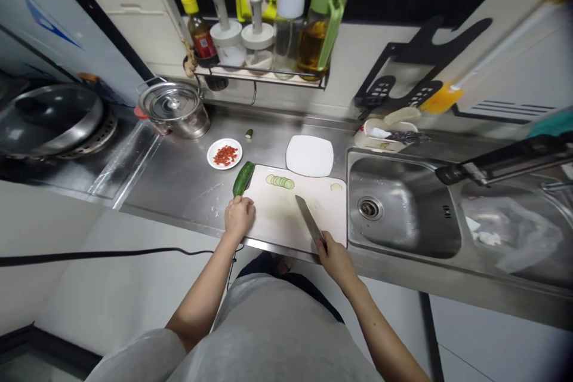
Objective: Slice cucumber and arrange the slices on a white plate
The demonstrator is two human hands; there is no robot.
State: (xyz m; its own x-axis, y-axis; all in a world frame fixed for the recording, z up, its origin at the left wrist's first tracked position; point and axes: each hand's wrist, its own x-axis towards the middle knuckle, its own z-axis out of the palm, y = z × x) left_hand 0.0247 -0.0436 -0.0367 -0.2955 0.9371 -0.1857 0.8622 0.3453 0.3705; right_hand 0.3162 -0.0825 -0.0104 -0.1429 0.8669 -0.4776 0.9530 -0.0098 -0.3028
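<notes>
In the head view my right hand (pixel 333 256) is wrapped round the handle of a kitchen knife (pixel 308 215). Its blade points away over the pale cutting board (pixel 273 221). My left hand (pixel 239 218) is curled at the board's left edge, just below a green cucumber (pixel 243 179); whether it holds anything is hidden. Overlapping cucumber slices (pixel 280 181) lie in a row near the board's far edge. A single slice (pixel 336 188) sits in the far right corner. Behind the board, a cut cucumber end (pixel 249 133) rests on the steel counter (pixel 179 185).
A small plate of chopped red pieces (pixel 225 154) stands left of a white square plate (pixel 310 156). The sink (pixel 405 209) adjoins the board on the right. A lidded steel pot (pixel 174 107) is at back left; a rack (pixel 264 73) holds bottles and jars above.
</notes>
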